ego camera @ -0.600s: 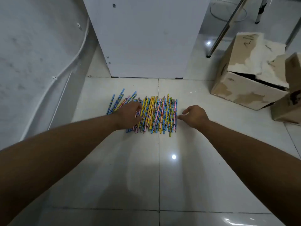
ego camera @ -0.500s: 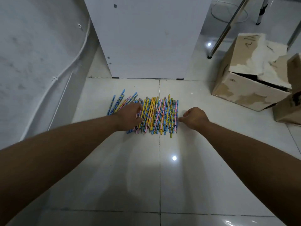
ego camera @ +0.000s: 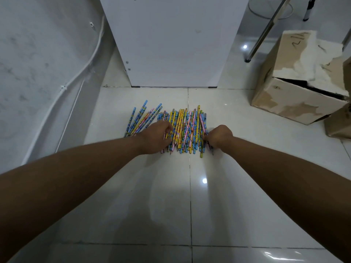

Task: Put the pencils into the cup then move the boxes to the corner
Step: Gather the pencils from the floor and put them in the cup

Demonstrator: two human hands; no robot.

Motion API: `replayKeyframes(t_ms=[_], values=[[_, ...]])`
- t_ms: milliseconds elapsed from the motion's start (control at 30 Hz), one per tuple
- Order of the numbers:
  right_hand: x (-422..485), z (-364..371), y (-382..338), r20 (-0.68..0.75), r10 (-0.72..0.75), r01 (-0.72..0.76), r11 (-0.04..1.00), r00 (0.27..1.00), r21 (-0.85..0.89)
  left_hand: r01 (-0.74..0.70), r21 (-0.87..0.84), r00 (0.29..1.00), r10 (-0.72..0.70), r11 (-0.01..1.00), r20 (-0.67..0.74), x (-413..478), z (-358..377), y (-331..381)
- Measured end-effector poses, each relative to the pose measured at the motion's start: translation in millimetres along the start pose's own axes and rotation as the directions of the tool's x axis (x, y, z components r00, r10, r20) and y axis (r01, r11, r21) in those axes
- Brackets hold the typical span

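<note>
A spread of several colourful pencils [ego camera: 185,128], blue, yellow and pink, lies side by side on the white tiled floor. My left hand [ego camera: 154,137] rests on the left part of the spread, fingers curled over a few pencils. My right hand [ego camera: 218,136] is at the right edge, its fingers closing around the outermost pencils and tilting them. A worn cardboard box [ego camera: 302,80] stands at the right, with a second box [ego camera: 340,122] partly out of frame beside it. No cup is in view.
A white cabinet [ego camera: 171,40] stands right behind the pencils. A grey wall with a white cable [ego camera: 79,73] runs along the left. Metal chair legs [ego camera: 266,29] rise behind the box. Bare tiles lie between me and the pencils.
My right hand has moved left onto the pencils' right edge and curled its fingers around a few. My left hand has stayed on the left part of the spread.
</note>
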State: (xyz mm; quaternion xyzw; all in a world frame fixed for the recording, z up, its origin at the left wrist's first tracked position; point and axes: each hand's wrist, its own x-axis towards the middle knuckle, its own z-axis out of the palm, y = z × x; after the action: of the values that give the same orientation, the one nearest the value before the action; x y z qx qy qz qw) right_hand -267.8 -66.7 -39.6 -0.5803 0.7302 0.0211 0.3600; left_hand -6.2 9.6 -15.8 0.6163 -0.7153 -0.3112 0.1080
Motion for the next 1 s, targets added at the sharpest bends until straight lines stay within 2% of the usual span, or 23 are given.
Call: replayKeyframes(t_ms=[200,267,400,533,667,867,1000], values=[[-5.0,-20.7,13.1,0.189,-0.028,-0.017,0.973,0.982,0.231,0.053,-0.080,0.998,-0.056,0.995,-0.030,12.2,3.1,2.9],[-5.5,-24.1,16.4,0.153,-0.008,-0.033,0.963,0.988,0.266,0.078,-0.099,0.995,-0.083,0.992,-0.048,17.6,5.8,3.9],[-2.2,-19.2,23.6,0.005,0.069,-0.068,0.979,0.998,0.190,0.145,-0.179,0.984,-0.162,0.973,-0.081,24.3,11.6,2.4],[-2.4,-9.0,12.3,-0.078,-0.018,0.024,0.996,0.997,0.081,0.189,-0.197,0.964,-0.220,0.962,-0.149,22.8,12.0,-3.7],[-4.4,6.9,2.9,-0.109,-0.093,0.101,0.993,0.990,0.062,0.252,-0.141,0.943,-0.275,0.958,-0.186,21.4,7.1,-6.9],[-6.9,16.8,-7.8,-0.078,-0.114,0.119,0.991,0.990,0.063,0.315,-0.124,0.929,-0.332,0.941,-0.163,21.7,5.1,-3.4],[-8.8,21.0,-1.5,-0.025,-0.197,0.198,0.963,0.980,0.182,0.329,-0.116,0.922,-0.345,0.937,-0.176,24.5,10.3,2.7]])
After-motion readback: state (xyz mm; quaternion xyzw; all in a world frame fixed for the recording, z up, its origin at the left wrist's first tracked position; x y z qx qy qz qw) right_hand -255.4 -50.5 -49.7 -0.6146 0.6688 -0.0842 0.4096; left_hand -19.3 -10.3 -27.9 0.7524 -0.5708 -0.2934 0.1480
